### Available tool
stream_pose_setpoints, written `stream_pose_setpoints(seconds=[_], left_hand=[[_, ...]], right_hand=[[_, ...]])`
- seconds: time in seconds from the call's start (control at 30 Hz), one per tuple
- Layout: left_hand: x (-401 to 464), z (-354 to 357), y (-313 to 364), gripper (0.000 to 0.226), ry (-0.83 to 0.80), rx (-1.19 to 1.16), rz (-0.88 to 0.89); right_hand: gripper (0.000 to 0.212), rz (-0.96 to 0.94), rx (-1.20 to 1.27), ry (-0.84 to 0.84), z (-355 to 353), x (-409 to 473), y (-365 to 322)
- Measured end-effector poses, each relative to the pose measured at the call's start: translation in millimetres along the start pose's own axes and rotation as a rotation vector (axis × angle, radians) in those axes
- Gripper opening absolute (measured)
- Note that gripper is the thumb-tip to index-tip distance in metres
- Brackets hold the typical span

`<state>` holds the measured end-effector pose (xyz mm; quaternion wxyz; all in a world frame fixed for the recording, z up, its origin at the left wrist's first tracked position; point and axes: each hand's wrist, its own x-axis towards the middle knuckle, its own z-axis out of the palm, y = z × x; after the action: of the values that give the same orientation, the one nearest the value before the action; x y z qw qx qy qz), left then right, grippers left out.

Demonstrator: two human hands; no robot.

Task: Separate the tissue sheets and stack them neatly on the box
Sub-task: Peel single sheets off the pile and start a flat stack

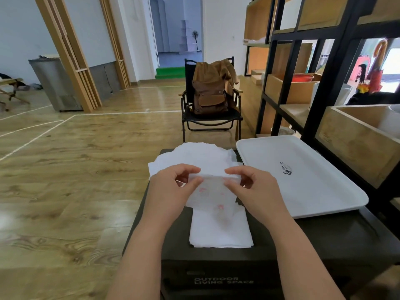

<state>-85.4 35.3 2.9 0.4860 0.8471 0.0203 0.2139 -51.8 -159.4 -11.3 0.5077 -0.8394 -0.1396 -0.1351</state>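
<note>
A thin tissue sheet [211,191] with faint pink marks is held up between the two hands, above the middle of the dark box [216,265]. The left hand [171,187] pinches its upper left edge between thumb and fingers, and the right hand [253,185] pinches the upper right edge in the same way; both hands are closed on the sheet, close together, and the sheet hangs down from them.

Two groups of tissue are seen on the box. At the near side, a rather tidy pile [220,232] lies flat, with its edges almost aligned. At the far side, behind the hands, a looser heap [194,156] is spread, with uneven edges that pass a little over the far left border of the box. It cannot be told with certainty which of the two is the finished stack; from the neatness, the near pile is judged to be the stacked one and the far heap the sheets not yet separated.

By this judgement the task is partly done: several sheets are already laid, one is in the hands, and a good number remain. How many sheets lie in each group cannot be counted.

A white tray [303,176] rests on the right part of the box, just beside the tissues.
</note>
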Motion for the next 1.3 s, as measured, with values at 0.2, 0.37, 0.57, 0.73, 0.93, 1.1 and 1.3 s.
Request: stream_pose_setpoints(seconds=[0.2, 0.37, 0.57, 0.73, 0.93, 1.1, 1.3], left_hand=[[-1, -3, 5, 0.013, 0.014, -0.031, 0.056], [-1, -6, 5, 0.017, 0.002, 0.004, 0.077], [0, -8, 9, 0.012, 0.004, 0.014, 0.116], [-1, -13, 16, 0.019, -0.177, -0.214, 0.03], [0, -13, 6, 0.02, -0.33, 0.029, -0.102], [-4, 1, -10, 0.013, -0.423, 0.302, -0.198], [0, 12, -21, 0.025, -0.145, 0.556, -0.1]], right_hand=[[0.011, -0.046, 0.006, 0.014, -4, -2, -8], [0.016, -0.054, -0.07, 0.035, -6, 0, -9], [0.015, 0.015, 0.069, -0.011, -11, -1, -12], [0.022, 0.119, 0.236, -0.11, -22, -4, -21], [0.021, 0.318, -0.05, -0.255, -26, -7, -9], [0.012, 0.358, -0.452, -0.257, -6, -10, 0], [0.009, 0.354, -0.5, -0.182, 8, -11, 6]])
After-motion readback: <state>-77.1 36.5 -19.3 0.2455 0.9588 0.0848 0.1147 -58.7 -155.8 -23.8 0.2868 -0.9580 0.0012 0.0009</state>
